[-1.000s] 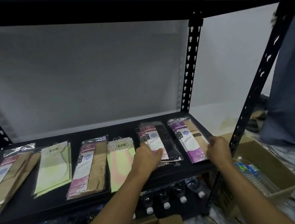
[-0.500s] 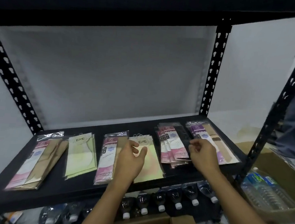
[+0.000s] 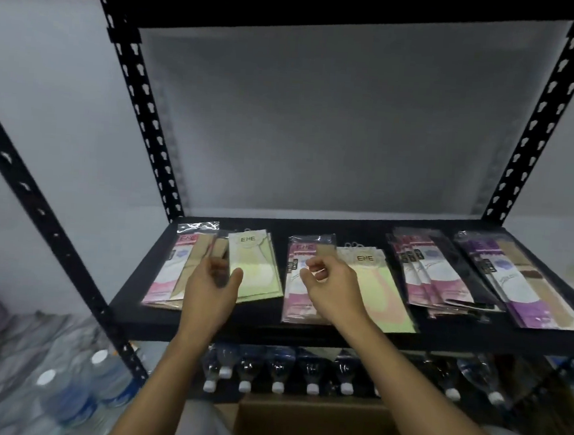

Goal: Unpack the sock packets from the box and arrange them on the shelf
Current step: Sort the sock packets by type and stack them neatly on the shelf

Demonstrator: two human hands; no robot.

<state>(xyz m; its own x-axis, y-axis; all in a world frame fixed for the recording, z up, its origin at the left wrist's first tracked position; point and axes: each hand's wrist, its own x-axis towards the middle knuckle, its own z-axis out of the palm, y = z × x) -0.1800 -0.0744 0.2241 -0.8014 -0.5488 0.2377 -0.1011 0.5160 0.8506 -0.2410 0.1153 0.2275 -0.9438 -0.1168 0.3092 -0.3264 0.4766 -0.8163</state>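
Several sock packets lie in a row on the black shelf [image 3: 304,332]. From the left: a pink and beige stack [image 3: 175,270], a pale green packet [image 3: 259,270], a pink and beige packet [image 3: 293,293], a yellow-green packet [image 3: 384,293], a pink and black stack [image 3: 428,280], and a purple and beige stack [image 3: 520,290]. My left hand [image 3: 213,288] hovers at the green packet's left edge, fingers loosely curled, thumb over the packet. My right hand [image 3: 335,289] hangs over the pink and beige packet with curled fingers holding nothing. The cardboard box [image 3: 314,425] stands below, between my arms.
Water bottles [image 3: 278,371] lie in a row under the shelf, caps toward me. More wrapped bottles [image 3: 69,392] stand on the floor at the left. Black perforated uprights [image 3: 143,110] frame the shelf, and a grey wall is behind it.
Both hands moved left along the shelf: the left from the yellow-green packet to the green one, the right from the pink and black stack to the pink and beige packet. The view swung left.
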